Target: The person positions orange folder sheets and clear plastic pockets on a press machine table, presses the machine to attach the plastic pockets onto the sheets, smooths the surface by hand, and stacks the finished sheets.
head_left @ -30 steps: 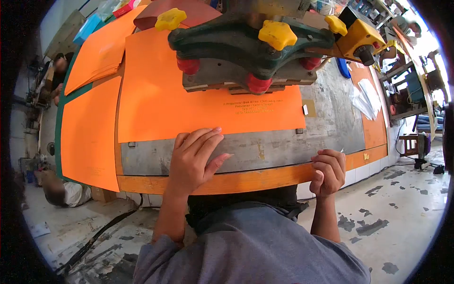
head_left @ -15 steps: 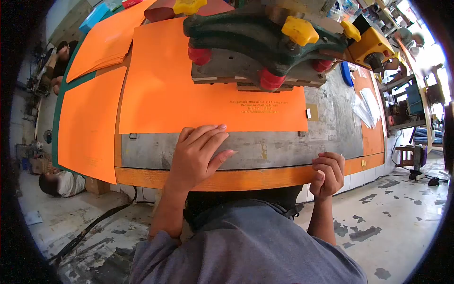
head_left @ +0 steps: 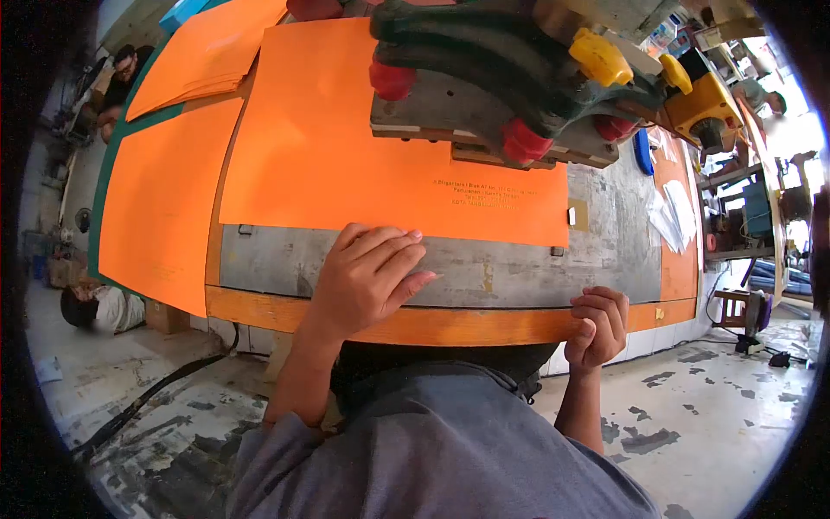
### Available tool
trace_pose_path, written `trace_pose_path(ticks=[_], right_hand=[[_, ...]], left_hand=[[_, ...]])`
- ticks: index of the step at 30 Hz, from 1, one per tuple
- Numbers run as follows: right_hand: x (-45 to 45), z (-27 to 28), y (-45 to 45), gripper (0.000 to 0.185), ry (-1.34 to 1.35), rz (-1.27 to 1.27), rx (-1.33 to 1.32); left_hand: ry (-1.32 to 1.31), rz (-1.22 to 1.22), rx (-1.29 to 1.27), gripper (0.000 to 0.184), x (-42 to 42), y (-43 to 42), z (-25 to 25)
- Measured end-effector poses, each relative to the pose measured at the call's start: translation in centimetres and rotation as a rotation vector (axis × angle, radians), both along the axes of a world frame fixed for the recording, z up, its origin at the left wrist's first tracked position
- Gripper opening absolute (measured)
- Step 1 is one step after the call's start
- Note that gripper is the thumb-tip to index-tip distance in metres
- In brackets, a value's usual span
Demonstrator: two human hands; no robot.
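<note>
A large orange sheet [head_left: 311, 130] with printed lines of lettering near its front right lies on the grey metal bed [head_left: 519, 281] of a press. My left hand [head_left: 367, 277] is at the sheet's front edge, fingertips touching it, thumb apart and palm over the metal. It grips nothing. My right hand [head_left: 598, 327] hovers or rests near the orange wooden table edge [head_left: 467, 324], fingers curled in, with nothing visible in them. Over the back of the sheet stands the dark green press head [head_left: 501, 60] with red and yellow knobs; it hides part of the sheet.
To the left are a single orange sheet [head_left: 164, 208] and a stack of orange sheets [head_left: 203, 65]. White paper slips [head_left: 674, 214] and a blue object [head_left: 643, 152] lie at the right. A yellow control box [head_left: 705, 95] adjoins the press. Other people are in the background.
The view has tilted slightly, so the press head appears farther right. Both hands keep nearly the same pose, and the sheet stays against the left fingertips.
</note>
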State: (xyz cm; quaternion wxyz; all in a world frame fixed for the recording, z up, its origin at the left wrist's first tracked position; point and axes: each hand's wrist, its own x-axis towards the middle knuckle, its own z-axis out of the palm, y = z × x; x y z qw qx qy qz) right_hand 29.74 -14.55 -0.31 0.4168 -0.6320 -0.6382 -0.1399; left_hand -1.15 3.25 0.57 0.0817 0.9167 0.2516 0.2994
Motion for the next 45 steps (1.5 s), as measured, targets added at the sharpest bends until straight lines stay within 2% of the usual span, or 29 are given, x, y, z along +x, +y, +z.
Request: trace_pose_path(ticks=[21,25,28,31,38,43,45], right_hand=[[-0.6,0.4,0.9,0.048,-0.053,0.035,-0.093],[-0.1,0.5,0.9,0.042,-0.058,0.045,-0.12],[0.5,1.4,1.1,0.027,-0.055,0.052,-0.16],[2.1,2.4,1.7,0.011,-0.085,-0.027,-0.185],[12.9,3.8,4.3,0.019,-0.086,-0.312,-0.089],[21.3,3.6,5.2,0.018,0.002,-0.455,-0.19],[22.5,2.6,5.6,0.017,-0.115,-0.542,-0.204]], left_hand=[[-0.04,-0.017,-0.1,0.034,-1.3,-0.6,-1.7],[-0.034,-0.039,-0.101,0.033,-1.4,-0.6,-1.7],[-0.022,-0.045,-0.068,0.032,-1.3,-0.5,-1.6],[-0.014,-0.038,-0.073,0.032,-1.2,-0.6,-1.4],[0.027,-0.014,-0.046,0.027,-0.9,-0.5,-0.4],[0.008,0.006,-0.054,0.024,-0.8,-0.4,-0.2],[0.013,0.002,-0.059,0.023,-0.8,-0.3,0.0]])
